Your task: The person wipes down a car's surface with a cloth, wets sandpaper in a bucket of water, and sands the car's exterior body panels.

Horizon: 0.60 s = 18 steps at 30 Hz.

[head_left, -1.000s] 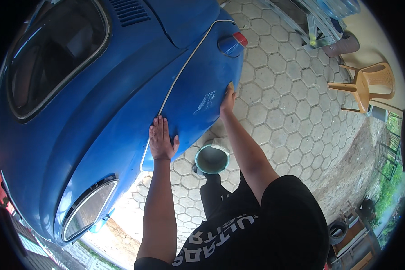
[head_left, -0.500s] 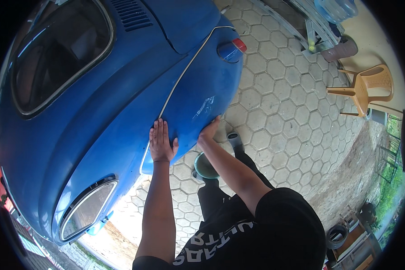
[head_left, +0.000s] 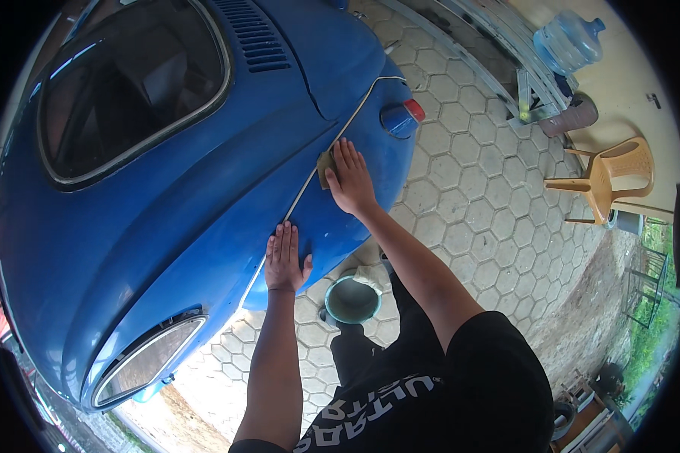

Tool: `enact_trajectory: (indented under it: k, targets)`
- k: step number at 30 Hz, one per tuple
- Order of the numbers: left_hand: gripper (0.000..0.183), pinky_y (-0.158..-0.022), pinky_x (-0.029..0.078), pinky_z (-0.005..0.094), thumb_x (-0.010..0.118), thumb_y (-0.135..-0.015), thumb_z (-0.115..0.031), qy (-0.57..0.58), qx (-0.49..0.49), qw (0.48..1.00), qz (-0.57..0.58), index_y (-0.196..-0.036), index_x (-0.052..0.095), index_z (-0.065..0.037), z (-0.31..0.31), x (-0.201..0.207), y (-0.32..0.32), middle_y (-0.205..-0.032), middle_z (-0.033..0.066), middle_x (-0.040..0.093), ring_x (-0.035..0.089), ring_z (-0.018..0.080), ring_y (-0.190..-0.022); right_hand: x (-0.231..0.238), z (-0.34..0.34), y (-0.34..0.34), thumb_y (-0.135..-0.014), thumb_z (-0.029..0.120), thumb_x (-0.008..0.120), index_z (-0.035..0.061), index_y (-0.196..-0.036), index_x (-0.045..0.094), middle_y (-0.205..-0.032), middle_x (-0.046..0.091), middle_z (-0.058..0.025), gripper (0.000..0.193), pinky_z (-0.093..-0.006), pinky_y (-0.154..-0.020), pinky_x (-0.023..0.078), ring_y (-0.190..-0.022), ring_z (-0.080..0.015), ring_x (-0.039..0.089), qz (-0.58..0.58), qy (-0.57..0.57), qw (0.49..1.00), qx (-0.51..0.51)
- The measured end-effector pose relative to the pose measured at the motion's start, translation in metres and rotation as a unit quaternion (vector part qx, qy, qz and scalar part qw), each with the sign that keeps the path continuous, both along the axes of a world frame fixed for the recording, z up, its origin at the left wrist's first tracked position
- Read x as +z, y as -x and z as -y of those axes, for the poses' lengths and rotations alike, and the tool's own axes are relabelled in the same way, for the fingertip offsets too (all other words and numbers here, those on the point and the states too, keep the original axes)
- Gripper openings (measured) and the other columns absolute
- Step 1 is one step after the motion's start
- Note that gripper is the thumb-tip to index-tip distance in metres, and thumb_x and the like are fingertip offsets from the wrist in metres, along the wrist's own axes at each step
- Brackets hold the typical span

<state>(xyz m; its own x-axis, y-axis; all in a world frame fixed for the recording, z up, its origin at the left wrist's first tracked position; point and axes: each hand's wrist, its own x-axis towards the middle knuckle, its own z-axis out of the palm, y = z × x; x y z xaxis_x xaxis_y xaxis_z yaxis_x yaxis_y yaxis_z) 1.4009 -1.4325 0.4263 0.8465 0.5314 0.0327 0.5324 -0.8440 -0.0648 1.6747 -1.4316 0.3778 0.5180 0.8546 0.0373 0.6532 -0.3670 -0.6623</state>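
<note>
A blue rounded car with a bulging rear fender point(head_left: 340, 219) fills the left side. A thin pale beading strip point(head_left: 304, 189) runs along the seam between fender and body. My left hand point(head_left: 284, 260) lies flat on the fender's lower part, fingers stretched, fingertips at the strip, holding nothing. Farther up, my right hand point(head_left: 349, 175) presses a small olive-brown pad point(head_left: 326, 171) against the fender beside the strip. The pad is mostly under the palm; I cannot tell whether it is sandpaper or cloth. Beyond this hand sits the red-topped tail light point(head_left: 402, 118).
Below the fender, a green basin point(head_left: 353, 300) stands between my feet, a pale cloth point(head_left: 373, 278) over its rim. Hexagonal pavers point(head_left: 468, 204) cover the ground. A tan plastic chair point(head_left: 608, 177), a metal frame point(head_left: 525, 94) and a blue water jug point(head_left: 570, 44) are at the right.
My right hand has moved from the fender's lower edge up to beside the strip, where the pad now shows. My left hand stays flat near the strip. The view has shifted slightly.
</note>
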Motion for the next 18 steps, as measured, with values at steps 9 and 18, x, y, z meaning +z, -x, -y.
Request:
enact_trajectory:
  k: [9,18]
  targets:
    - [0.071,-0.127,0.015,0.0455,0.038,-0.099,-0.044,0.031,-0.016,0.999,0.026,-0.154,0.037,0.0,0.006,-0.013,-0.023,-0.164,0.0164,0.03,0.023,0.0298,-0.155,-0.047,-0.017,-0.111,-0.104,0.05,0.034,0.0037,-0.161,0.02,-0.168,0.017,-0.0202,0.075,-0.0438,-0.127,0.01,-0.157,-0.0323,0.011,-0.06,0.075,0.988,-0.121]
    - [0.07,-0.128,0.012,0.0444,0.036,-0.1,-0.045,0.016,-0.002,1.0,0.002,-0.155,0.035,-0.001,0.002,-0.002,-0.001,-0.165,0.0151,0.029,0.023,0.0292,-0.155,-0.007,-0.009,-0.041,-0.103,0.051,0.036,0.0053,-0.161,0.024,-0.167,0.02,-0.0202,0.074,-0.0434,-0.127,0.012,-0.156,-0.0317,0.015,-0.04,0.054,0.995,-0.077]
